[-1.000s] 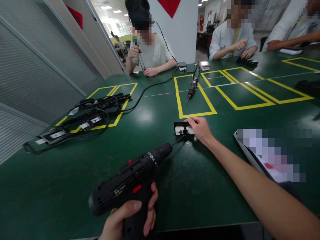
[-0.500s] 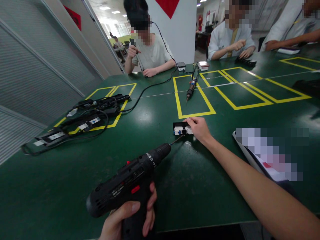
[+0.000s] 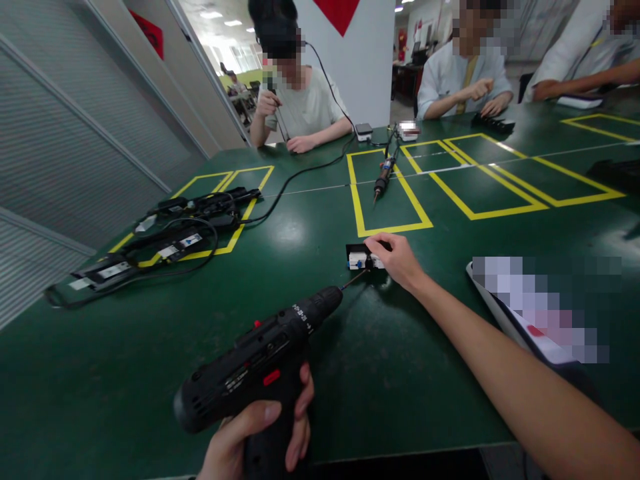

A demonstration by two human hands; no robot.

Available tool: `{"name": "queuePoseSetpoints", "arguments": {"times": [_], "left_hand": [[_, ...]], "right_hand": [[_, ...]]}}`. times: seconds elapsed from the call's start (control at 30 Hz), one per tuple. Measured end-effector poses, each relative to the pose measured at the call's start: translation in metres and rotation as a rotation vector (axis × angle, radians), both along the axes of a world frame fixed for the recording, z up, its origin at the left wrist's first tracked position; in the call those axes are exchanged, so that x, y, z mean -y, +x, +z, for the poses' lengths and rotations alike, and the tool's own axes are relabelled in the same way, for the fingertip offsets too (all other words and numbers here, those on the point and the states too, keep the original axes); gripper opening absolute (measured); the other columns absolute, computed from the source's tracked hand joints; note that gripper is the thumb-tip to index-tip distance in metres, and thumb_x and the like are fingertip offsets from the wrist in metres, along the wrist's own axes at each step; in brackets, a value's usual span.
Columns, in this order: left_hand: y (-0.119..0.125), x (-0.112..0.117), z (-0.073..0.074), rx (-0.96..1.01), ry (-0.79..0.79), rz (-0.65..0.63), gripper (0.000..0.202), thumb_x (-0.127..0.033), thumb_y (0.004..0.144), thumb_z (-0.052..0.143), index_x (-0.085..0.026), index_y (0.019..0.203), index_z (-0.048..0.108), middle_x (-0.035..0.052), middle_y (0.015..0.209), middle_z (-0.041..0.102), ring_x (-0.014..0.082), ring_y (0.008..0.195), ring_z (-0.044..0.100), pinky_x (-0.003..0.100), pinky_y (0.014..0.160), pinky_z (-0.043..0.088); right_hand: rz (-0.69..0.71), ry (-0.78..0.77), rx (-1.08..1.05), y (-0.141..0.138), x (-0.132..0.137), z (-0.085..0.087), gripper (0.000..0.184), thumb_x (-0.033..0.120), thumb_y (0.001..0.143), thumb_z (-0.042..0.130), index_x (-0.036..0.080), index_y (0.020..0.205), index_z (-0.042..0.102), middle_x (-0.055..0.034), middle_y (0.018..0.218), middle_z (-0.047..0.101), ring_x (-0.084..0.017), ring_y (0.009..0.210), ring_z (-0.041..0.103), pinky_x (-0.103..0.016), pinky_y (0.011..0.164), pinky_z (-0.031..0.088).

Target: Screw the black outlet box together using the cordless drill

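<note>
My left hand [image 3: 250, 427] is wrapped around the handle of a black cordless drill [image 3: 260, 353] with red buttons. The drill points up and to the right, and the tip of its long thin bit [image 3: 355, 279] reaches the lower edge of a small black part [image 3: 355, 249] with a white and blue face. Whether the tip touches a screw there is too small to tell. My right hand [image 3: 397, 260] pinches that part from the right, thumb and finger at its top edge, and hides its right end. The part stands on its edge on the green table [image 3: 200, 360].
Black devices with cables [image 3: 175, 233] lie at left within yellow tape. A pen-like electric screwdriver [image 3: 384, 179] lies ahead. At right is a tablet-like object [image 3: 530, 320], partly blurred out. Across the table a person [image 3: 300, 107] in a headset and others sit, hands busy.
The fingers of my right hand have shifted slightly left along the part's top edge. The drill and the part stay almost still.
</note>
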State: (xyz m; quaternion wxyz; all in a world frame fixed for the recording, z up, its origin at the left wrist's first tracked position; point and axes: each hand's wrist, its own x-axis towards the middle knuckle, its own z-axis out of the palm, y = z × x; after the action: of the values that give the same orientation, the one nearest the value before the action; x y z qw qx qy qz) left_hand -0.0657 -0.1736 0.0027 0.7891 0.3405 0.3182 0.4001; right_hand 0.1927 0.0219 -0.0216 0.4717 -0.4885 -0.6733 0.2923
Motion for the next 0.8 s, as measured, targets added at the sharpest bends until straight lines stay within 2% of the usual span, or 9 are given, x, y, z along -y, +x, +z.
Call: {"name": "queuePoseSetpoints", "arguments": {"times": [0.23,0.5,0.8], "left_hand": [[-0.001,0.000,-0.002,0.005,0.005,-0.001,0.033,-0.034,0.081,0.051,-0.012,0.107,0.049,0.0039,0.080,0.051,0.0129,0.047,0.058,0.031,0.053,0.046],[0.000,0.000,-0.001,0.005,0.015,0.005,0.033,-0.034,0.081,0.051,-0.012,0.106,0.049,0.0039,0.081,0.052,0.0123,0.047,0.058,0.031,0.054,0.046],[-0.001,0.001,0.004,-0.006,0.009,0.005,0.032,-0.035,0.080,0.053,-0.014,0.104,0.050,0.0026,0.079,0.051,0.0124,0.047,0.058,0.030,0.053,0.045]], "right_hand": [[0.080,0.028,0.016,-0.001,0.004,0.003,0.022,0.035,0.089,0.062,0.014,0.094,0.065,-0.0042,0.094,0.068,-0.018,0.086,0.065,-0.039,0.079,0.053],[0.130,0.046,0.110,0.008,0.000,0.003,0.036,0.036,0.077,0.074,0.015,0.104,0.064,-0.0074,0.110,0.064,-0.023,0.100,0.061,-0.045,0.089,0.048],[0.147,0.018,0.164,0.009,0.003,0.005,0.039,0.040,0.078,0.072,0.016,0.108,0.063,-0.0081,0.112,0.064,-0.023,0.099,0.061,-0.045,0.088,0.048]]}}
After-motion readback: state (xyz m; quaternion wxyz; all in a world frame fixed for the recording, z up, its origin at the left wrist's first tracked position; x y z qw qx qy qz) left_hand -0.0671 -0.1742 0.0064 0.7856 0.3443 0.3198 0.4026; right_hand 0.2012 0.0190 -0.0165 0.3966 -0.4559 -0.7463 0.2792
